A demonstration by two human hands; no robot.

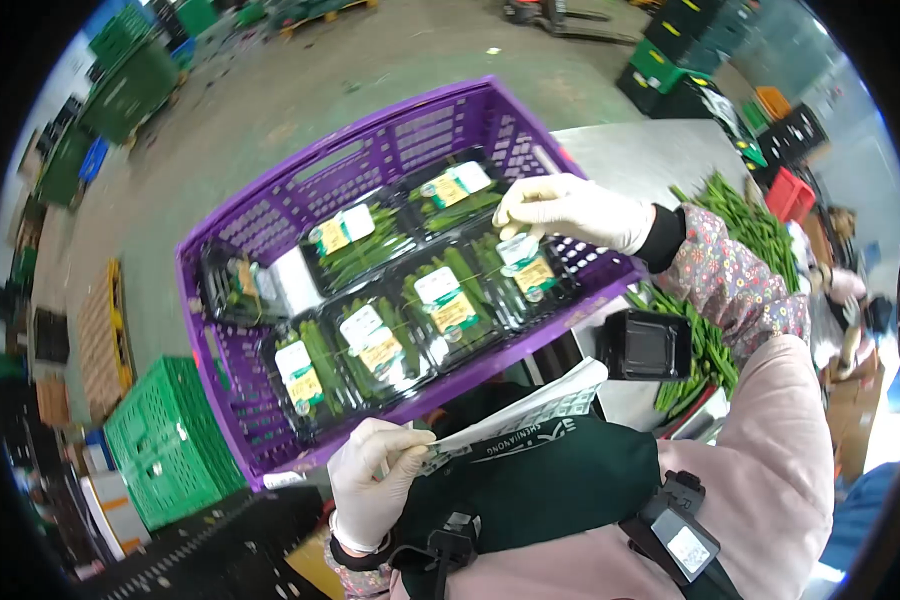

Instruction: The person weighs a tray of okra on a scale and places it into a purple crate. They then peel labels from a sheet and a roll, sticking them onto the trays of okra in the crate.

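My left hand (378,482), in a white glove, pinches the end of a sheet of labels (545,405) in front of my dark green apron. My gloved right hand (570,212) reaches over the purple crate (210,300), fingers closed at the top edge of a white label (518,250). That label lies on the nearest right pack of green vegetables (535,285). Several more clear-topped black packs (450,305) sit in the crate with white and yellow labels. At the crate's left end, one pack (238,288) stands turned on its side.
A black tray (648,345) stands on the metal table (630,150), right of the crate. Loose green stalks (740,215) are heaped beyond my right arm. Green crates (170,440) stand at lower left, near a wooden pallet (100,345). Another person (850,300) is at far right.
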